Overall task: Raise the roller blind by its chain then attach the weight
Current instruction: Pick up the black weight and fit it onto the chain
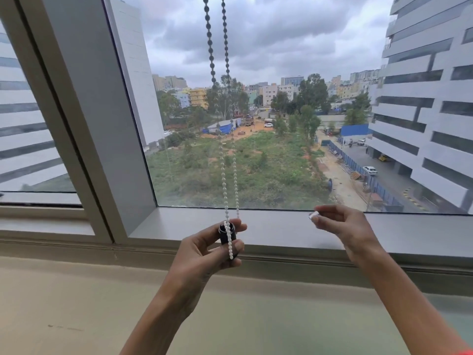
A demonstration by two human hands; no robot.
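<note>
A white bead chain (223, 175) hangs in two strands from above the window, down the middle of the view. Its bottom loop passes into and over a black cylindrical weight (225, 233). My left hand (204, 254) grips that weight upright in front of the sill, fingers wrapped round it and the chain's end. My right hand (340, 226) is apart to the right, pinching a small silvery white piece (313, 215) between thumb and fingertips. The blind itself is out of view above.
A grey window sill (256, 231) runs behind both hands. A thick vertical window frame post (84, 124) stands to the left. A beige ledge (76, 303) lies below. Through the glass are buildings and a green lot.
</note>
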